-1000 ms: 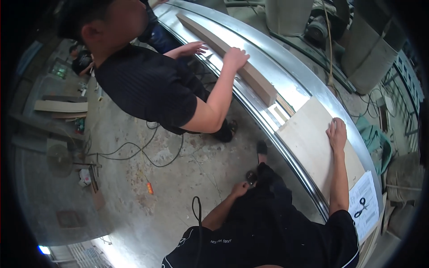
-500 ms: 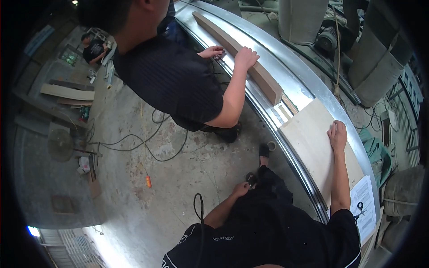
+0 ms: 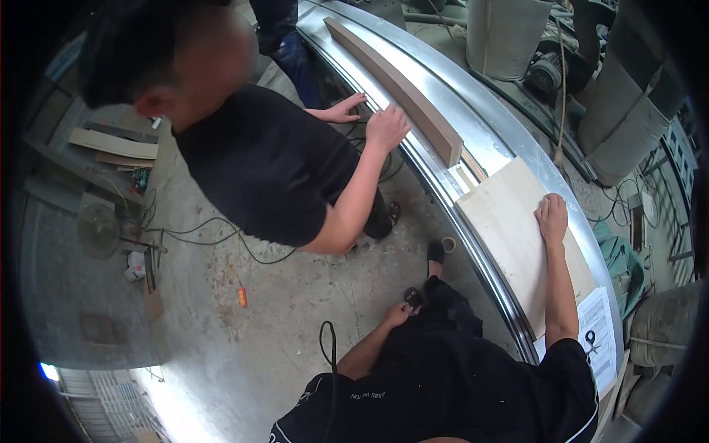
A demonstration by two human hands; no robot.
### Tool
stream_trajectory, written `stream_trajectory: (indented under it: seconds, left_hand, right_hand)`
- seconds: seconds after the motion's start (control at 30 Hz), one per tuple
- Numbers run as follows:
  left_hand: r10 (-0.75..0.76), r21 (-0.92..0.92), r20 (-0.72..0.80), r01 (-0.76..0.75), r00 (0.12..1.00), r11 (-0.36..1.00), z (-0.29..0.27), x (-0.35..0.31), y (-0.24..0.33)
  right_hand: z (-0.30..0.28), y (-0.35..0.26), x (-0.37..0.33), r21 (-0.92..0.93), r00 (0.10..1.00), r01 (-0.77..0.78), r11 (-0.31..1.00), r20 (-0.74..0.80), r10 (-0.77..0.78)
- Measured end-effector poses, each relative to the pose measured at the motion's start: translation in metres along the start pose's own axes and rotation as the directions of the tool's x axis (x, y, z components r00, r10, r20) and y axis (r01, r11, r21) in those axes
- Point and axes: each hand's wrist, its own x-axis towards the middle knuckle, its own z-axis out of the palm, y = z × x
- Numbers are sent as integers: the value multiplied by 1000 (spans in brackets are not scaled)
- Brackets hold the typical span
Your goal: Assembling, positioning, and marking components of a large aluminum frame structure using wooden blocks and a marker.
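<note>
My right hand (image 3: 552, 218) rests at the far edge of a pale flat board (image 3: 502, 236), its fingers curled; anything under them is hidden. The board lies on a long, shiny metal surface (image 3: 480, 107). Down by my thigh is my left hand (image 3: 399, 313), fingers closed, and what they may hold is too small to make out. A long brown plank (image 3: 399, 92) stands on edge beyond the pale board. Beside it, a co-worker's hands (image 3: 388, 127) are over the near metal edge. Scissors (image 3: 591, 341) lie on a printed sheet (image 3: 600, 321) near my right elbow.
The co-worker (image 3: 258, 170) stands close at my left front, and another person's legs (image 3: 288, 52) show behind. Black cable (image 3: 199, 232) and an orange piece (image 3: 242, 297) lie on the floor. Grey cylinders (image 3: 506, 37) and a motor (image 3: 545, 72) stand past the metal surface.
The co-worker's right hand has come off the brown plank toward the near metal edge, and the co-worker's head and body have shifted left and nearer. My hands have stayed in place.
</note>
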Motion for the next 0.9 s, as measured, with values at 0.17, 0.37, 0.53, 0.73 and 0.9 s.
stream_trajectory:
  seconds: [0.17,0.37,0.53,0.73,0.9]
  left_hand:
    - [29,-71,-31,-31,999,997,11,-8,-5]
    - [-34,-12,30,35,999,999,9,-26,12]
    - [-55,-14,-16,55,998,998,18,-39,13]
    - [-45,-111,-61,38,997,993,45,-40,-1]
    - [-72,-134,-91,60,993,989,60,-41,-7]
  right_hand:
    - [3,-3,3,-32,989,129,991,-72,-131]
    - [1,-10,12,-77,981,176,981,-64,-181]
    - [3,-11,17,-158,974,205,966,-61,-216]
    - [10,-6,11,-61,966,225,972,-116,-231]
    - [17,-3,12,-51,969,207,977,-124,-212]
